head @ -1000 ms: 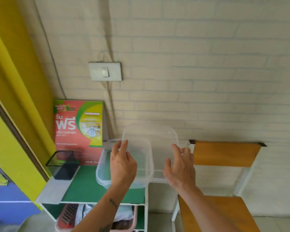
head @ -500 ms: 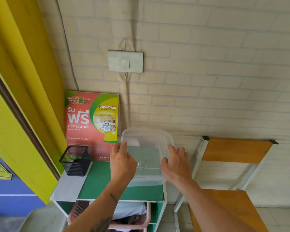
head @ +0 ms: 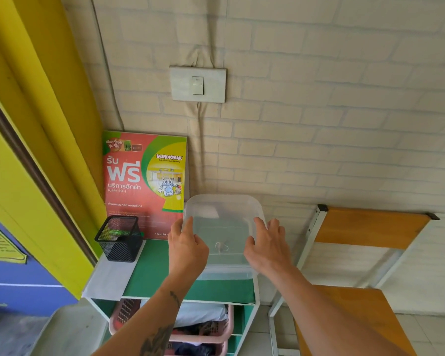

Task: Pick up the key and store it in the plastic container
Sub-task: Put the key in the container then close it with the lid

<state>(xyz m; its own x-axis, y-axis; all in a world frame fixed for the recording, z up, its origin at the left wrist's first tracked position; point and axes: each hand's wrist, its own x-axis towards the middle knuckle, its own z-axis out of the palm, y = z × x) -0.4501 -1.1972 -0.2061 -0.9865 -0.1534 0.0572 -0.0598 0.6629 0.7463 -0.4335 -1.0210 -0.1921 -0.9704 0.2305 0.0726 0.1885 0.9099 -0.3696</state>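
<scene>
1. The plastic container [head: 222,235] sits at the right edge of the green shelf top [head: 152,268] — a sideways push could tip it off.
2. The left hand [head: 186,249] and right hand [head: 266,246] rest flat on its lid, fingers spread, gripping nothing; uneven pressure may leave the lid unseated.
3. The key [head: 222,246] lies inside — a jolt would rattle it.

On the green shelf top [head: 152,273], bare room lies between the black mesh basket [head: 118,238] at the left edge and the plastic container [head: 222,227] at the right edge; the red poster [head: 144,181] blocks the back edge
</scene>
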